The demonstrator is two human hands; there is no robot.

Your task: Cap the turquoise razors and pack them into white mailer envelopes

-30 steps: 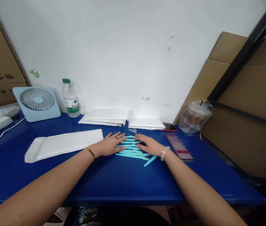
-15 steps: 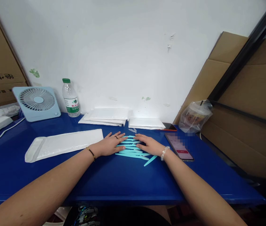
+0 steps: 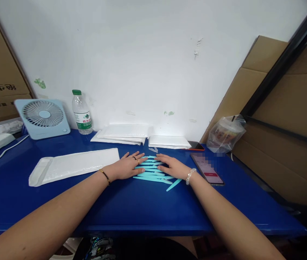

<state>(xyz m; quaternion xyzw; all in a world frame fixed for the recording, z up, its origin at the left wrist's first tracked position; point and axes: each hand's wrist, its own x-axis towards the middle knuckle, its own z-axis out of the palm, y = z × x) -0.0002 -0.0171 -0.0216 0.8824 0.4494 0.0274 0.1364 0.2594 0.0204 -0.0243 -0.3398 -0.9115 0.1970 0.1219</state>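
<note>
Several turquoise eyebrow razors (image 3: 151, 174) lie side by side across the blue table (image 3: 142, 209). My left hand (image 3: 127, 167) rests flat over their left ends, fingers spread. Over their right ends lies my right hand (image 3: 173, 167), its fingers stretched out too. Neither hand grips anything. One razor (image 3: 173, 185) sits at a slant below my right hand, apart from the row's direction. Part of the row is hidden under my fingers. To the left of my left hand is a long white padded mailer (image 3: 77, 164), its flap end pointing left.
White mailers (image 3: 123, 130) are stacked against the wall, with a smaller stack (image 3: 168, 141) beside them. A phone (image 3: 209, 169) lies right of my right hand, and another (image 3: 195, 146) behind. A fan (image 3: 43, 117), a water bottle (image 3: 82, 115) and a bagged drink cup (image 3: 225, 133) stand farther back.
</note>
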